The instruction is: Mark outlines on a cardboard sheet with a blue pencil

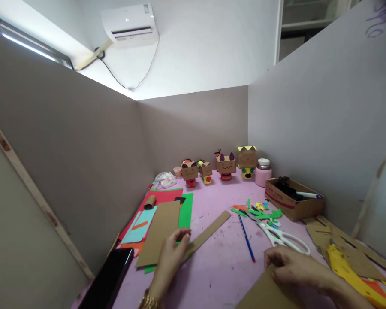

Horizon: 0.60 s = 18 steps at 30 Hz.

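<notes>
My right hand (286, 266) is closed around the edge of a brown cardboard piece (263, 292), thumb on top, at the front of the table. The piece runs out of the bottom of the view. My left hand (173, 249) has its fingers curled and the thumb pressed toward them; whatever is between the tips does not show. Right beside that thumb a long cardboard strip (212, 231) lies slanting on the table, its near end partly behind the hand. Under and left of the same hand is a flat cardboard sheet (162, 227) on coloured paper.
White-handled scissors (286, 238), a blue pencil (246, 238) and green paper scraps (266, 213) lie right of centre. A yellow utility knife (347, 270) is far right, below a small box (292, 201). A phone (107, 279) lies front left. Cardboard-headed figures (226, 165) stand behind.
</notes>
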Tool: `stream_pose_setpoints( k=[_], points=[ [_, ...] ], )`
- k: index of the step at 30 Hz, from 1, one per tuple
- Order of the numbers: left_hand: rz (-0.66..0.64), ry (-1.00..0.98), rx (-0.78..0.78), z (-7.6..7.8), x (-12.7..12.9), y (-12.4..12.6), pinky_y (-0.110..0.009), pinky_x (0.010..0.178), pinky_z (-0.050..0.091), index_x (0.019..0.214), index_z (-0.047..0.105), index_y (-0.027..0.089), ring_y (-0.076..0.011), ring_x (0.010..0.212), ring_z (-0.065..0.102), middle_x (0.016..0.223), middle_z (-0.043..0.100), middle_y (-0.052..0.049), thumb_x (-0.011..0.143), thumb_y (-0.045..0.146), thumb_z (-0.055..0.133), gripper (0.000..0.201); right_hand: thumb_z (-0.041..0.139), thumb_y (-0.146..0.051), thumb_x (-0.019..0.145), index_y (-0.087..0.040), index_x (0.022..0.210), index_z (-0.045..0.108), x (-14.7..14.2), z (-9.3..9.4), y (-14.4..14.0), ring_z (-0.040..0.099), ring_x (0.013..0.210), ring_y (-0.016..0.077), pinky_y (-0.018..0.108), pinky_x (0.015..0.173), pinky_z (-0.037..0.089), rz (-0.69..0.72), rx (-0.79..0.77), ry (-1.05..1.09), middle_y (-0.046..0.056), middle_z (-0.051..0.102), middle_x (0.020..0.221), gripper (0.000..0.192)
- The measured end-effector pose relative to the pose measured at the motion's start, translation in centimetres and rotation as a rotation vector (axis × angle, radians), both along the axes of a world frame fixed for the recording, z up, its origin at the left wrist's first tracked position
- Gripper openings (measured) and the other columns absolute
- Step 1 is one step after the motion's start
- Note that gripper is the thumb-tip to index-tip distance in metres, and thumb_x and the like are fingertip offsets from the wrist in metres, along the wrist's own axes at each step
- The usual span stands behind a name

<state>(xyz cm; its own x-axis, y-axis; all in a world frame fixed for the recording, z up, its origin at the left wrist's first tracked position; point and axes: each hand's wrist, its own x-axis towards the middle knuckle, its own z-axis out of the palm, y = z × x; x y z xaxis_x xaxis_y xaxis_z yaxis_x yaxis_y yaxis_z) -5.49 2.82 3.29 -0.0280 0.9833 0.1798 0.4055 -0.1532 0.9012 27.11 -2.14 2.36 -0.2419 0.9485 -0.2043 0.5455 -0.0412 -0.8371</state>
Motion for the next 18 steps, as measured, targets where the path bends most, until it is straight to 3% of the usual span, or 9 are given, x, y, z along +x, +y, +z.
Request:
stream_pose_setpoints(
  k=[5, 9, 13, 18],
  points=[
    [-0.018, 0.415, 0.105, -0.8, 2.1, -0.8, -0.042, 0.1, 0.035, 0.109, 0.063, 0.014, -0.0272, 0.113, 0.053, 0.116, 0.062, -0.012, 0.08, 0.025, 0.056, 0.032, 0.057, -0.015, 0.051, -0.018, 0.071, 0.072, 0.2, -0.7, -0.2, 0.052, 0.068, 0.0159, 0.023, 0.055, 0.032, 0.085, 0.001, -0.214, -0.002, 0.059, 0.068, 0.025],
    [-0.047, 0.641, 0.095, -1.2, 3.1, -1.4, -0.045, 0.095, 0.039, 0.109, 0.061, 0.016, -0.0239, 0.108, 0.054, 0.109, 0.062, -0.006, 0.085, 0.021, 0.058, 0.024, 0.054, -0.013, 0.051, -0.017, 0.072, 0.068, -0.1, -1.5, -0.5, 0.049, 0.062, 0.0144, 0.023, 0.05, 0.029, 0.12, -0.016, -0.31, -0.003, 0.055, 0.065, 0.026],
    [-0.053, 0.717, 0.106, -0.6, 3.2, -2.1, -0.039, 0.09, 0.043, 0.11, 0.06, 0.017, -0.0215, 0.103, 0.055, 0.106, 0.059, -0.007, 0.087, 0.012, 0.05, 0.025, 0.056, -0.012, 0.05, -0.017, 0.067, 0.065, -0.7, -1.7, -0.7, 0.046, 0.061, 0.0135, 0.024, 0.051, 0.027, 0.149, 0.017, -0.335, -0.004, 0.051, 0.061, 0.02],
    [-0.105, 0.671, 0.178, 1.7, 2.4, -4.5, -0.027, 0.086, 0.046, 0.118, 0.057, 0.018, -0.017, 0.099, 0.058, 0.106, 0.058, -0.007, 0.085, 0.009, 0.048, 0.035, 0.059, -0.011, 0.051, -0.017, 0.064, 0.063, -1.0, -1.8, -0.7, 0.048, 0.062, 0.0144, 0.024, 0.051, 0.029, 0.132, 0.042, -0.289, -0.002, 0.053, 0.063, 0.015]
  ],
)
